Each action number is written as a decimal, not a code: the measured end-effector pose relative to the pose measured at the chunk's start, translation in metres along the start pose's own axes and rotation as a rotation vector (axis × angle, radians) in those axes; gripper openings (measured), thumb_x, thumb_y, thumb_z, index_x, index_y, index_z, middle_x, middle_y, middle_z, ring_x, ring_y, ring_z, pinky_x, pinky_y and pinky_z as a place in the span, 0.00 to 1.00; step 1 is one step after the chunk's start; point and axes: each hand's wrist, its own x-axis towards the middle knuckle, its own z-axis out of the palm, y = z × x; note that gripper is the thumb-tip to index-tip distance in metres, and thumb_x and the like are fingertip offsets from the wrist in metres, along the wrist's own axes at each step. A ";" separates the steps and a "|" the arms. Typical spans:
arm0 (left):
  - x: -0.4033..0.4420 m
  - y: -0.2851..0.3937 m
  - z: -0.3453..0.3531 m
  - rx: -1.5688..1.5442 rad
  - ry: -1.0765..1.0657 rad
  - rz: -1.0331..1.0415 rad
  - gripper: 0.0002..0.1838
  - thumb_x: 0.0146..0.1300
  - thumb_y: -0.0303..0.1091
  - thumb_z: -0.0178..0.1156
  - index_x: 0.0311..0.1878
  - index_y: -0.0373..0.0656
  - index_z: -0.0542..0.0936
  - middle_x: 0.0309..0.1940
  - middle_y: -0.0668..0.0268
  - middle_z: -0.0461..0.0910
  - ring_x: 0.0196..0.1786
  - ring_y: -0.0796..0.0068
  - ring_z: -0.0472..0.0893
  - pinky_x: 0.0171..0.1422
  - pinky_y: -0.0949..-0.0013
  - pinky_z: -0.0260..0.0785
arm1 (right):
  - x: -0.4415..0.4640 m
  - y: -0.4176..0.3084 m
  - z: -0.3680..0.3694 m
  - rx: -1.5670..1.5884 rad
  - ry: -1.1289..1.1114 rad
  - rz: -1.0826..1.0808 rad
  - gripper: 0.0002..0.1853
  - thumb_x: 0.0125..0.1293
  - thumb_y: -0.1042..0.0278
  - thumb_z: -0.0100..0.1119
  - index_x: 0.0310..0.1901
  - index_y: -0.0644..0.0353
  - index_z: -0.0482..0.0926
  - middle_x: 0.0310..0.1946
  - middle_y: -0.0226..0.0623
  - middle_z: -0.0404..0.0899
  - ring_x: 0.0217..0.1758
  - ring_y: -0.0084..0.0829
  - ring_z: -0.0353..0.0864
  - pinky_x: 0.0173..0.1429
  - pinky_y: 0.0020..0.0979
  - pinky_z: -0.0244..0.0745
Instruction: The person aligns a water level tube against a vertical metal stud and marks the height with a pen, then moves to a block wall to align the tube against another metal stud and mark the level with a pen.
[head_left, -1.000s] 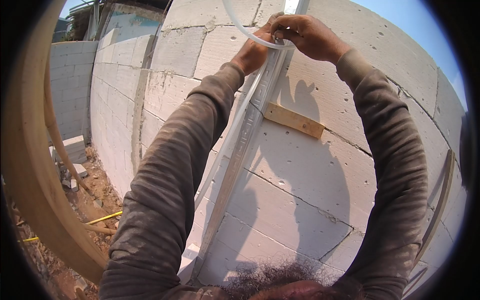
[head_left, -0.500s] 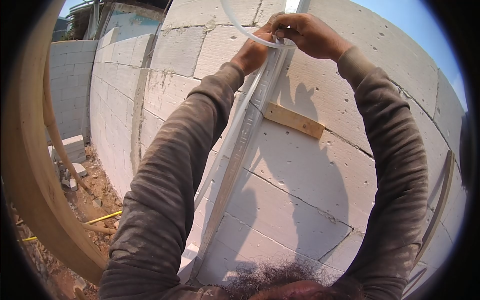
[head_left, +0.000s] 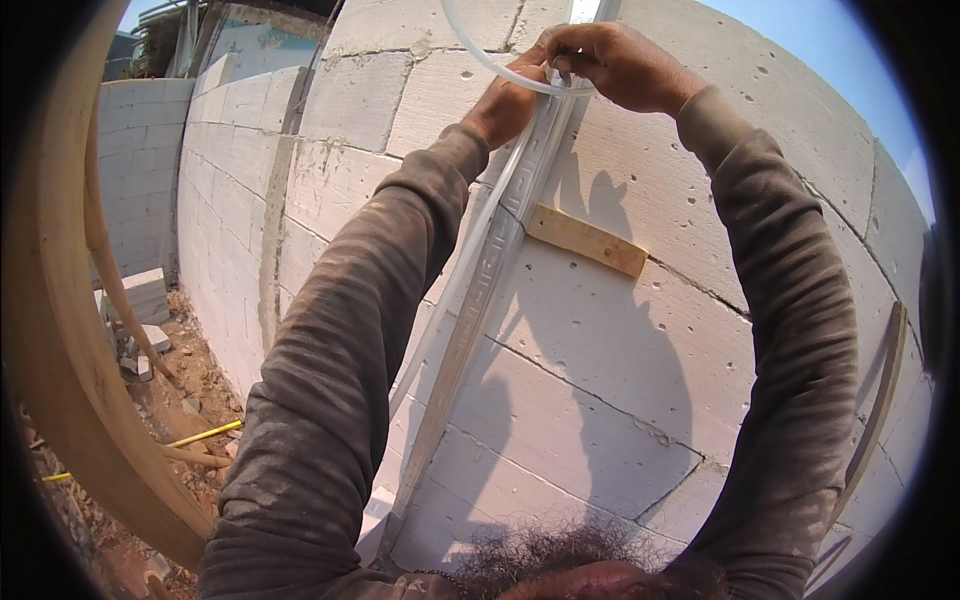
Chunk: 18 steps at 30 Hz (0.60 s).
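Note:
Both arms reach up along a long metal channel that leans against a white block wall. Near its upper part, my left hand is closed, its fingers beside the channel and a clear hose. My right hand meets it there with thumb and fingers pinched together. What the fingertips hold is too small and too hidden to make out. The hose curves down from the top, loops under the fingers and appears to run on down beside the channel. A short wooden piece sticks out to the right of the channel.
A thick curved-looking wooden post stands close at the left. Behind it are a thin pole, rubble and a yellow strip on the ground. At the right, a narrow wooden strip leans on the wall.
My right hand's fingers have shifted very slightly at the channel. My left hand stays nearly in place. The shadows on the wall have changed shape a little.

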 end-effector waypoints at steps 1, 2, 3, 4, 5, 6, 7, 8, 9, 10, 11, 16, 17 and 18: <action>0.000 0.001 0.000 -0.004 -0.001 -0.011 0.30 0.70 0.38 0.43 0.73 0.37 0.71 0.58 0.55 0.78 0.58 0.70 0.76 0.67 0.66 0.68 | 0.000 -0.001 -0.001 0.000 0.000 0.000 0.11 0.79 0.69 0.55 0.54 0.60 0.85 0.46 0.46 0.89 0.51 0.42 0.91 0.64 0.41 0.85; 0.000 0.002 0.000 -0.008 -0.002 -0.021 0.30 0.70 0.38 0.43 0.73 0.37 0.70 0.60 0.54 0.78 0.59 0.69 0.76 0.67 0.66 0.68 | -0.001 -0.002 -0.002 0.009 -0.014 0.031 0.11 0.80 0.69 0.55 0.55 0.60 0.84 0.46 0.46 0.88 0.51 0.42 0.91 0.64 0.41 0.85; 0.000 0.003 0.001 -0.008 -0.002 -0.020 0.30 0.70 0.38 0.43 0.73 0.37 0.70 0.60 0.54 0.78 0.59 0.69 0.76 0.67 0.66 0.68 | -0.001 -0.004 -0.002 0.018 -0.028 0.061 0.11 0.81 0.68 0.54 0.55 0.60 0.84 0.47 0.46 0.88 0.51 0.42 0.90 0.64 0.40 0.85; 0.000 0.001 0.002 -0.003 0.011 0.021 0.31 0.70 0.38 0.43 0.74 0.36 0.70 0.63 0.53 0.77 0.60 0.68 0.76 0.68 0.67 0.68 | -0.003 -0.001 0.000 0.017 -0.028 0.061 0.11 0.81 0.68 0.54 0.55 0.60 0.84 0.47 0.46 0.88 0.51 0.42 0.90 0.64 0.40 0.85; 0.000 0.001 0.002 0.000 0.016 0.042 0.31 0.71 0.37 0.43 0.74 0.36 0.69 0.65 0.53 0.76 0.61 0.68 0.76 0.69 0.67 0.68 | -0.005 0.001 0.003 0.054 0.029 0.044 0.12 0.81 0.67 0.53 0.56 0.59 0.84 0.47 0.46 0.88 0.51 0.42 0.90 0.63 0.41 0.86; 0.001 -0.001 0.002 0.003 0.021 0.063 0.31 0.71 0.37 0.43 0.75 0.36 0.69 0.67 0.53 0.75 0.61 0.68 0.76 0.69 0.67 0.67 | -0.007 0.004 0.005 0.092 0.086 0.027 0.12 0.81 0.66 0.53 0.56 0.58 0.84 0.48 0.46 0.88 0.51 0.42 0.90 0.61 0.42 0.87; 0.001 0.000 0.000 0.058 0.012 0.071 0.32 0.73 0.39 0.41 0.78 0.41 0.65 0.72 0.51 0.71 0.67 0.64 0.75 0.73 0.66 0.68 | -0.008 0.001 0.005 0.092 0.086 0.028 0.12 0.81 0.66 0.53 0.56 0.58 0.84 0.48 0.46 0.88 0.51 0.42 0.90 0.61 0.42 0.87; 0.001 0.000 0.000 0.086 0.007 0.075 0.32 0.74 0.39 0.40 0.80 0.43 0.63 0.75 0.51 0.68 0.70 0.62 0.75 0.75 0.65 0.68 | -0.011 -0.003 0.006 0.172 0.136 0.116 0.11 0.80 0.67 0.55 0.54 0.58 0.85 0.48 0.46 0.89 0.51 0.43 0.90 0.64 0.41 0.85; 0.001 0.000 0.000 0.113 0.003 0.080 0.33 0.75 0.40 0.40 0.82 0.45 0.62 0.78 0.50 0.66 0.73 0.60 0.75 0.76 0.65 0.68 | -0.013 -0.006 0.006 0.251 0.185 0.203 0.10 0.79 0.68 0.57 0.52 0.58 0.87 0.49 0.45 0.89 0.52 0.45 0.90 0.66 0.41 0.83; -0.001 0.004 0.003 0.090 0.012 0.092 0.33 0.75 0.40 0.39 0.82 0.46 0.60 0.79 0.50 0.65 0.73 0.60 0.75 0.77 0.64 0.68 | -0.015 -0.007 0.005 0.251 0.186 0.204 0.10 0.79 0.68 0.57 0.52 0.58 0.87 0.49 0.45 0.89 0.52 0.45 0.90 0.66 0.41 0.83; -0.002 0.007 0.004 0.067 0.021 0.103 0.33 0.75 0.40 0.38 0.83 0.46 0.58 0.79 0.50 0.64 0.74 0.60 0.74 0.78 0.64 0.68 | -0.017 -0.007 0.005 0.236 0.175 0.177 0.10 0.79 0.68 0.58 0.53 0.58 0.87 0.49 0.45 0.89 0.53 0.45 0.90 0.67 0.41 0.82; -0.002 0.008 0.002 0.074 -0.010 0.012 0.33 0.76 0.41 0.38 0.83 0.46 0.58 0.79 0.50 0.65 0.74 0.60 0.73 0.79 0.64 0.67 | -0.015 -0.010 0.003 0.205 0.128 0.148 0.11 0.78 0.68 0.58 0.54 0.58 0.87 0.51 0.45 0.89 0.54 0.45 0.89 0.68 0.40 0.82; -0.002 0.009 0.002 0.055 -0.020 0.017 0.33 0.76 0.41 0.38 0.83 0.45 0.59 0.78 0.50 0.65 0.74 0.60 0.74 0.79 0.64 0.67 | -0.014 -0.009 0.005 0.203 0.128 0.127 0.10 0.78 0.68 0.58 0.53 0.58 0.87 0.50 0.45 0.89 0.54 0.44 0.89 0.68 0.40 0.82; 0.000 0.005 0.000 0.055 -0.021 0.017 0.33 0.76 0.41 0.38 0.83 0.45 0.59 0.78 0.50 0.65 0.74 0.60 0.74 0.79 0.64 0.67 | -0.013 -0.009 0.006 0.201 0.126 0.105 0.10 0.79 0.68 0.58 0.52 0.58 0.87 0.50 0.45 0.89 0.54 0.44 0.89 0.68 0.39 0.82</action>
